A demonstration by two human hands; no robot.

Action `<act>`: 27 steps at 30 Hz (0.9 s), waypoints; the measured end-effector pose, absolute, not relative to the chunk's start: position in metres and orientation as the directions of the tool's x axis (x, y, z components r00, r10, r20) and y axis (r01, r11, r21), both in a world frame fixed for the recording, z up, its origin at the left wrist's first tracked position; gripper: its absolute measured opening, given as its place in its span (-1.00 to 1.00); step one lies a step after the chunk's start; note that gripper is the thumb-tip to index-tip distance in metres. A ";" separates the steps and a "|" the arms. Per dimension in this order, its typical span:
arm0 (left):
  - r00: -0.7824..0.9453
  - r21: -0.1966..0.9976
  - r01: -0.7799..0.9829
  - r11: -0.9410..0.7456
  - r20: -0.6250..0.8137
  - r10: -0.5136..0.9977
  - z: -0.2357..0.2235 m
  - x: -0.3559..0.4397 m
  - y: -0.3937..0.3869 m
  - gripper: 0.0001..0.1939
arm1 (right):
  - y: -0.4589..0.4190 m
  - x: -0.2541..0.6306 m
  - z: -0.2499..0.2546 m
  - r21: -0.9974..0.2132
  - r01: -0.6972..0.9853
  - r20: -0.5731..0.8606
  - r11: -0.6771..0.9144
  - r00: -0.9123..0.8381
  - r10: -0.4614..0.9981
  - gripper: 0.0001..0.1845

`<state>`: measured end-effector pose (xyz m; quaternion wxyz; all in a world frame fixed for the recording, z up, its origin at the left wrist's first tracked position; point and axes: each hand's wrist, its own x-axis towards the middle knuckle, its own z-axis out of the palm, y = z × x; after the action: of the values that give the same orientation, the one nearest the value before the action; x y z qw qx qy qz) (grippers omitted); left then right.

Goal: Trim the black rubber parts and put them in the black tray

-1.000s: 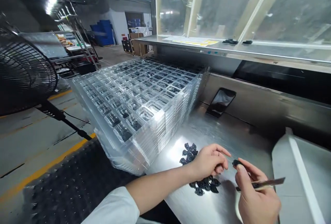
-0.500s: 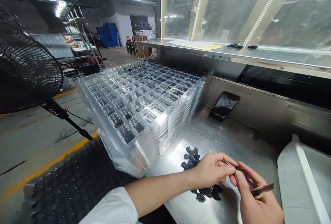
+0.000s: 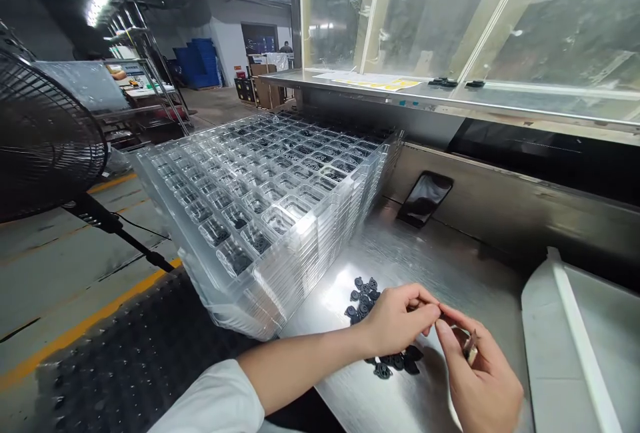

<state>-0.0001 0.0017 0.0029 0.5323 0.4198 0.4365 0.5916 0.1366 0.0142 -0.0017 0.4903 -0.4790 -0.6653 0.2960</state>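
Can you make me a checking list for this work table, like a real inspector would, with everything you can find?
surface: brushed steel table, with a bright patch of light on it.
job's things: small black parts in two heaps on the steel, and a tall stack of clear plastic trays with black parts in its pockets.
clutter: a phone lying on the steel; a white plastic bin at the right.
grips: left hand is curled above the heaps; right hand holds a slim metal tool.
cables: one thin black cable on the floor by the fan.
surroundings: standing fan, blue crates, black dimpled mat.
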 end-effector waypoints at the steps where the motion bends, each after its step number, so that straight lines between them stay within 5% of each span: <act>1: -0.108 0.973 -0.220 -0.069 0.046 0.993 0.005 -0.001 0.001 -0.87 | 0.014 0.137 -0.002 -0.861 0.345 0.379 0.373 -0.054 0.924 -0.52; 9: -0.178 0.980 -0.014 -0.198 0.192 0.965 0.011 -0.005 -0.002 -0.80 | 0.016 0.138 -0.002 -0.957 0.269 0.138 0.110 0.088 0.987 -0.38; 14: -0.086 0.955 -0.254 -0.155 0.137 0.987 0.012 -0.008 0.001 -0.77 | 0.018 0.139 -0.004 -0.985 0.171 0.022 0.006 0.090 0.996 -0.28; 20: 0.160 0.881 -0.473 0.015 0.069 0.985 0.010 -0.011 0.004 -0.52 | 0.019 0.143 -0.010 -0.999 -0.048 -0.006 -0.003 0.051 0.999 -0.37; 27: 0.272 0.808 -0.582 0.089 0.091 0.958 0.007 -0.011 0.005 -0.38 | 0.023 0.152 -0.023 -0.997 0.051 0.063 0.061 0.024 0.998 -0.43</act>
<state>-0.0108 0.0047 0.0070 0.6968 0.3878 0.2425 0.5525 0.1519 0.0227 -0.0234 0.5087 -0.5030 -0.5214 0.4651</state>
